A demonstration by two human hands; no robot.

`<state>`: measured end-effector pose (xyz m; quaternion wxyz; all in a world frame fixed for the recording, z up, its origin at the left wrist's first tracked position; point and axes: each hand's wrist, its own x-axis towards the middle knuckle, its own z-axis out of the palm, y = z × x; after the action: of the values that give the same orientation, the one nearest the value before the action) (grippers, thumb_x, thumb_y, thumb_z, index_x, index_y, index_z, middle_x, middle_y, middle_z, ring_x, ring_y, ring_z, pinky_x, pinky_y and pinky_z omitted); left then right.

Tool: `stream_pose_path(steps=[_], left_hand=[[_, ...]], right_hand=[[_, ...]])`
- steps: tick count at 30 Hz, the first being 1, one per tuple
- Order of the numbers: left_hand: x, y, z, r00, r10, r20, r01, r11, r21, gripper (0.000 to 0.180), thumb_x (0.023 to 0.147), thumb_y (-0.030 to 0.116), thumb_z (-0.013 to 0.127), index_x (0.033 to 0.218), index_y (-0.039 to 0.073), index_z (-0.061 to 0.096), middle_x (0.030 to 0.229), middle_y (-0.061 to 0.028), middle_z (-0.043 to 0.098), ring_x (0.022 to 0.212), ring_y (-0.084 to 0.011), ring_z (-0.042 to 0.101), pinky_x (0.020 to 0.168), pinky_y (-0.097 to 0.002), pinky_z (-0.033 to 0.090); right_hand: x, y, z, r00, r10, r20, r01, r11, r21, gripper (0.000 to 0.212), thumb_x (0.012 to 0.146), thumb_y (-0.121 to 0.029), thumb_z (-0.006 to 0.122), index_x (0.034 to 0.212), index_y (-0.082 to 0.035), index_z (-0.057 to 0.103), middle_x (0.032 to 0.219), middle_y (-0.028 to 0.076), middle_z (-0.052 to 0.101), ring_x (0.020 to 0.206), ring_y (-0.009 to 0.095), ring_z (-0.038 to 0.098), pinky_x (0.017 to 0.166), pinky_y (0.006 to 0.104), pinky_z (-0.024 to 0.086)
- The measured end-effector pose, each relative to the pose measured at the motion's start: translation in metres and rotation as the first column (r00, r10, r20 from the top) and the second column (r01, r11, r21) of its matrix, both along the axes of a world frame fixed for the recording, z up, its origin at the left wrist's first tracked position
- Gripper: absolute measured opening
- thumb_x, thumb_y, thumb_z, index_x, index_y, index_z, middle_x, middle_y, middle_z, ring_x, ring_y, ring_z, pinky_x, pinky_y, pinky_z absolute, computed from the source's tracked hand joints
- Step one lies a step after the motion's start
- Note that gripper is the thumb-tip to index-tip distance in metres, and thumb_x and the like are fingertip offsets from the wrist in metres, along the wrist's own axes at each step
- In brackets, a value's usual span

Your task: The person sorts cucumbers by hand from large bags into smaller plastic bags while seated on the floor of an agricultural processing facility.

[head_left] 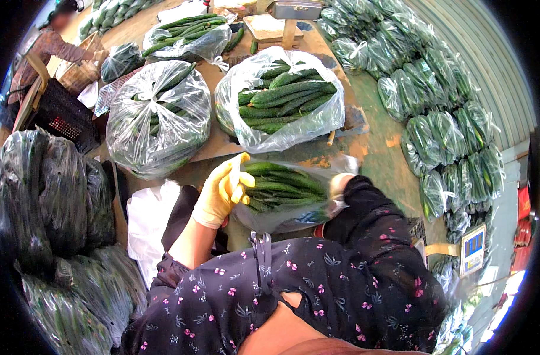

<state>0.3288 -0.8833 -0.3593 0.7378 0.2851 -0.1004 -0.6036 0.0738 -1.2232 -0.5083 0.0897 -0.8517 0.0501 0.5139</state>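
A clear plastic bag of cucumbers [287, 186] is stretched between my hands, just in front of my body. My left hand [222, 188], in a yellow glove, grips the bag's left edge with its fingers curled over the plastic. At the bag's right end, my right hand [339, 184] has hold of the plastic; it is blurred and its fingers are mostly hidden. Just beyond stands a large clear bag, open at the top [335, 121], with loose cucumbers [287, 97] inside. To its left is a tied clear bag of cucumbers [157, 124].
Bagged cucumbers [441, 142] are stacked along the right wall, and more bags [45, 195] are piled at left. A weighing scale [276, 26] stands at the back, its display [474, 249] look-alike at lower right. A person [51, 47] sits far left near a black crate [63, 115].
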Motion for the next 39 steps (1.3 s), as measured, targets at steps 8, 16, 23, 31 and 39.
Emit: stream_pose_path(steps=[8,16,23,31,39], left_hand=[[-0.011,-0.016,0.01,0.996,-0.086,0.023,0.084,0.995,0.058,0.066,0.094,0.039,0.054,0.145,0.003,0.03,0.094,-0.0215,0.066,0.053,-0.0163,0.059,0.061,-0.0353,0.057],[-0.001,-0.011,0.017,0.994,-0.111,0.021,0.107,0.987,0.123,0.068,0.091,0.044,0.057,0.144,0.008,0.032,0.093,-0.0144,0.067,0.056,-0.0134,0.057,0.059,-0.032,0.054],[0.004,-0.01,0.016,0.99,-0.116,0.079,0.104,0.984,0.144,0.071,0.092,0.042,0.057,0.146,0.006,0.029,0.091,-0.014,0.065,0.056,-0.0134,0.058,0.058,-0.0288,0.053],[0.008,-0.005,0.014,0.992,-0.121,0.031,0.117,0.985,0.125,0.059,0.094,0.039,0.054,0.141,0.008,0.037,0.093,-0.0162,0.067,0.059,-0.0156,0.061,0.064,-0.0334,0.057],[0.003,-0.005,-0.002,0.999,-0.041,0.011,0.04,0.999,0.02,0.059,0.095,0.037,0.053,0.143,0.007,0.036,0.099,-0.0225,0.066,0.06,-0.0195,0.064,0.065,-0.0401,0.057]], right_hand=[[0.157,-0.053,0.142,0.408,-0.676,0.614,0.347,0.737,0.581,0.041,0.072,-0.019,0.073,0.112,-0.008,0.067,0.105,0.011,0.07,0.095,0.02,0.067,0.084,0.0339,0.053],[0.275,-0.07,0.114,0.601,-0.073,0.796,0.526,0.785,-0.326,0.06,0.058,-0.029,0.079,0.114,-0.012,0.066,0.109,0.014,0.068,0.103,0.032,0.065,0.087,0.0444,0.053],[0.25,-0.07,0.103,0.686,-0.103,0.72,0.38,0.895,-0.234,0.057,0.062,-0.026,0.081,0.114,-0.013,0.063,0.11,0.014,0.062,0.108,0.032,0.06,0.093,0.0421,0.048],[0.201,-0.056,0.1,0.231,-0.397,0.888,0.591,0.783,0.196,0.039,0.078,-0.025,0.071,0.114,-0.011,0.064,0.106,0.016,0.068,0.101,0.031,0.065,0.087,0.0378,0.05],[0.142,0.024,0.142,0.222,-0.814,-0.537,-0.332,-0.581,0.743,0.036,0.085,-0.014,0.07,0.118,-0.008,0.056,0.116,0.012,0.062,0.106,0.029,0.061,0.093,0.0482,0.051]])
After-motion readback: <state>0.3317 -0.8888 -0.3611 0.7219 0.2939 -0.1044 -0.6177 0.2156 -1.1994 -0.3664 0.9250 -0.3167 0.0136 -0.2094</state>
